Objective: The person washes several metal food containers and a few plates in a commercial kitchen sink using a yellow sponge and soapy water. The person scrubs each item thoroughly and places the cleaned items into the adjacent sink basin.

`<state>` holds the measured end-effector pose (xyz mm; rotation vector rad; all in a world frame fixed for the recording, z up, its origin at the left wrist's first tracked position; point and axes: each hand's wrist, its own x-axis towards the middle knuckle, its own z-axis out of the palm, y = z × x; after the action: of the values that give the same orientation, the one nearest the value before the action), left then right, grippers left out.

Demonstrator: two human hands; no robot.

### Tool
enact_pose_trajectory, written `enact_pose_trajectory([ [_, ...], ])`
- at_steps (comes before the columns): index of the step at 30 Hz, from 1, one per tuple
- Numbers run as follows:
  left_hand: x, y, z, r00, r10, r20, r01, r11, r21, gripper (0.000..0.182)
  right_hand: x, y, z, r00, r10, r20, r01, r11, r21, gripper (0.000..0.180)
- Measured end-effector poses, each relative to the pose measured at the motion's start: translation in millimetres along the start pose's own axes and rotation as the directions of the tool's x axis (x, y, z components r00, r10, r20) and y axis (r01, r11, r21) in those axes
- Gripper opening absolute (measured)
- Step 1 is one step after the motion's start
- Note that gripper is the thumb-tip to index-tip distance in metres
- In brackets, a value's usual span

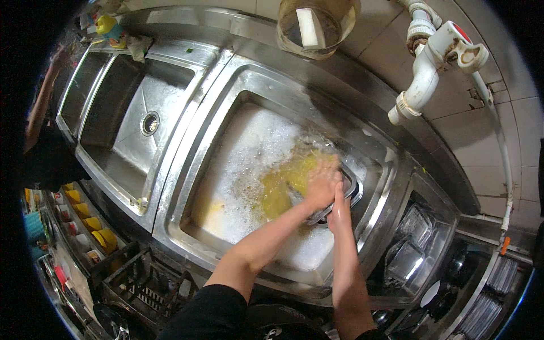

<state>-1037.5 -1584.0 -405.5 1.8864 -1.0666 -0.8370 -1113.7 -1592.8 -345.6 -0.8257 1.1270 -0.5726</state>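
Observation:
Both my hands are over a basin of soapy water (242, 170) in a stainless steel sink (193, 153). My right hand (340, 208) grips the near side of a rectangular metal tray (352, 182), which sits tilted at the water's right side. Blurred by motion, my left hand (325, 180) lies across the tray with its fingers stretched away from me; its hold cannot be made out. Splashes and foam surround a yellow patch (276, 191) beside the left hand, and whether that is cloth or water is unclear.
A second sink (140, 102) with a drain adjoins on the left. White tap piping (418, 89) juts over the back right. Behind stands a bucket (335, 25) holding a white block. Metal trays (406, 259) lie at right; a black crate (148, 280) and yellow cups (91, 223) stand lower left.

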Motion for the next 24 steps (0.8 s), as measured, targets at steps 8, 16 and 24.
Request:
enact_pose_trajectory([
  [8,-69,-26,-51,0.898,0.281,0.337,-0.325,0.942,0.081,0.051,-7,-3,-17,0.979,0.179,0.098,-0.200,0.940,0.277,0.063],
  [16,-7,-38,-34,0.953,-0.267,0.141,0.224,0.939,0.261,0.051,-53,12,-33,0.988,0.086,0.128,-0.117,0.959,0.257,0.059],
  [24,-90,55,-24,0.954,0.222,0.199,-0.232,0.972,0.026,0.051,-56,-17,-26,0.982,0.181,0.043,-0.186,0.932,0.310,0.068],
])
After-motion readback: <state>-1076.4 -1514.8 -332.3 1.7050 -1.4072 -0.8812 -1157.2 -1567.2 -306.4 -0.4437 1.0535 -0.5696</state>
